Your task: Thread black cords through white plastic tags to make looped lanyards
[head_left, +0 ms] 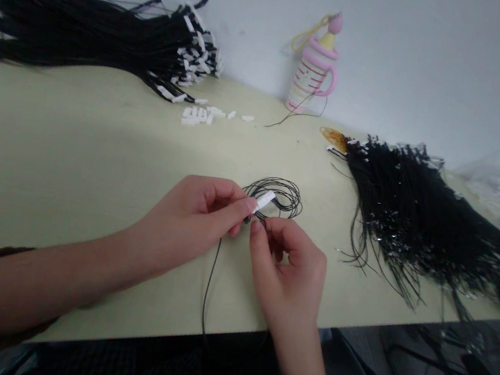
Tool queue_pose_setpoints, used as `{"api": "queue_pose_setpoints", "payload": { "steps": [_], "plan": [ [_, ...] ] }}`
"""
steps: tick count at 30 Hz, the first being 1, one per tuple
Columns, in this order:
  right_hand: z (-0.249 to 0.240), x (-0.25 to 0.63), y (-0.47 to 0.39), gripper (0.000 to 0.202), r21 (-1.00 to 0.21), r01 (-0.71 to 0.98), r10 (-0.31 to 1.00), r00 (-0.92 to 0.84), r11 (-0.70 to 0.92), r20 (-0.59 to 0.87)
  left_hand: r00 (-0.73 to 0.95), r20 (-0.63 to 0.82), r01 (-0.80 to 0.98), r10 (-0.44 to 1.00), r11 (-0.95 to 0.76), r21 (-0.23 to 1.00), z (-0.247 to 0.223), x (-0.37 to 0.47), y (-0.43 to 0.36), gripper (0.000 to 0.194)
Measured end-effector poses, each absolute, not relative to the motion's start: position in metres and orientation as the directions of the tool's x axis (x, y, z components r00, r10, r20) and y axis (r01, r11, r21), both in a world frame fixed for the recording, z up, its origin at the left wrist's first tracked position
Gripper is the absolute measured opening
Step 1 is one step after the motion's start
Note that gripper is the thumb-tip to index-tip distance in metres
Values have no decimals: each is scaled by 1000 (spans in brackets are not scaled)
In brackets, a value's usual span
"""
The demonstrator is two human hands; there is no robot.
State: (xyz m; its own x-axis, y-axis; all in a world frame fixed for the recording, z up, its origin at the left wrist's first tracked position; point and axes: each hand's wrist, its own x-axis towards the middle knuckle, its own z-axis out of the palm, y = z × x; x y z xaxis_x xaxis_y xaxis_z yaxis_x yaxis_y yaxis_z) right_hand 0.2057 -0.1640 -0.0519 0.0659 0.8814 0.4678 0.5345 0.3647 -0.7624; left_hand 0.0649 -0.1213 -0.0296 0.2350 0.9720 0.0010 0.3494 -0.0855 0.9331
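Head view: the left hand (202,215) pinches a white plug (265,201), likely to keep it still, while the right hand (291,274) pinches black wire (296,209) just beside it.

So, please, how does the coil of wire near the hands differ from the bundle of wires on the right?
The coil winds in loops; the bundle has many loose strands. The coil is smaller than the bundle. The coil is close to the left hand and right hand; the bundle lies apart from them. Both look mainly black.
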Motion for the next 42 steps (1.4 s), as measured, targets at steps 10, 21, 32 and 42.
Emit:
{"api": "queue_pose_setpoints", "payload": {
  "steps": [10,21,32,42],
  "plan": [
    [-51,209,-164,17,-723,559,880,-24,406,475,254,-12,377,967,-88,922,-28,68,-125,31],
    [-49,210,-167,18,-741,506,862,-10,441,506,237,-47,288,970,-24,957,-30,67,-127,34],
    [-49,209,-167,19,-711,545,851,-7,444,526,229,-42,231,973,-13,973,-32,71,-131,32],
    [-48,207,-169,18,-616,612,802,-51,495,595,228,-40,213,973,-10,977,-33,70,-132,36]
  ]
}}
